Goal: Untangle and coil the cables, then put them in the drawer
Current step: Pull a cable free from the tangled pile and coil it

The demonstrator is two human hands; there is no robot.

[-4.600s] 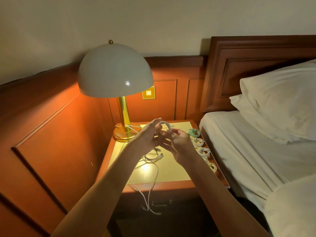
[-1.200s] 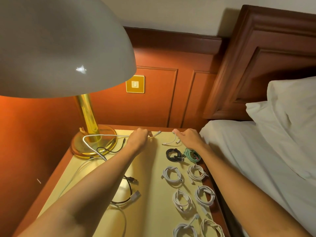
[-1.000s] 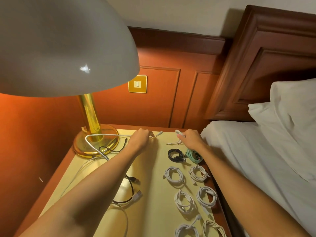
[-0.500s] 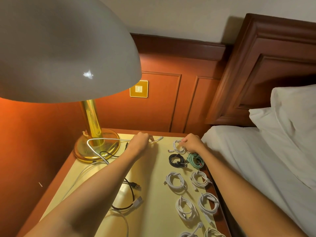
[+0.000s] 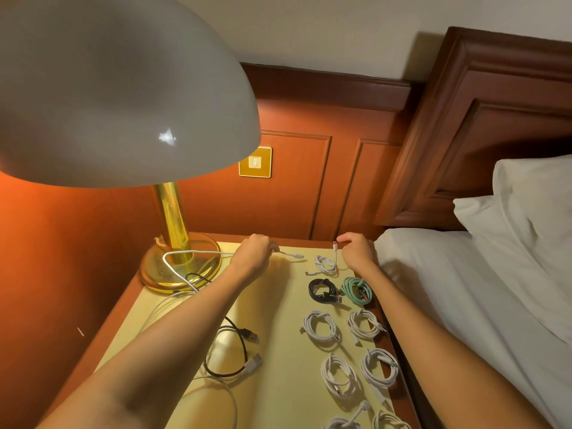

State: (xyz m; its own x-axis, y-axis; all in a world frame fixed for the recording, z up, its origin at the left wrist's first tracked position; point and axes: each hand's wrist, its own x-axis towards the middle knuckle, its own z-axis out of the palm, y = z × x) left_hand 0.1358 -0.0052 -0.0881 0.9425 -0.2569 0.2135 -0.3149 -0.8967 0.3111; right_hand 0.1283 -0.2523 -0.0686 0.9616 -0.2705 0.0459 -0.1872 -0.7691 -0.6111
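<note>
- The left hand (image 5: 252,253) is at the far side of the desk (image 5: 278,335), its fingers (image 5: 261,243) curled round a loose white cable (image 5: 198,252).
- That cable comes from a loop in front of the lamp (image 5: 179,267), passes through the fist and ends in a plug lying on the desk just to the right of the hand.
- More of the white cable trails down the left side of the desk, under the left forearm.
- The right hand (image 5: 356,252) is near the far right corner; its thumb and fingers (image 5: 346,238) are together on the plug end of a small coil (image 5: 325,264).
- The small coil lies on the desk just left of that hand, with its other plug sticking out to the left.
- In front of it a black coil (image 5: 323,291) and a green coil (image 5: 356,289) lie side by side, almost touching.
- Nearer the camera, white coils (image 5: 320,328) lie in two columns along the right edge of the desk; the nearest pair is cut off by the frame.
- A loose black cable (image 5: 229,351) curves under the left forearm, with two plugs free on the desk.
- The lamp shade fills the upper left.
- A switch (image 5: 255,162) sits on the wood-panelled wall behind the desk.
- A bed (image 5: 464,305) with a pillow (image 5: 532,212) stands to the right.
</note>
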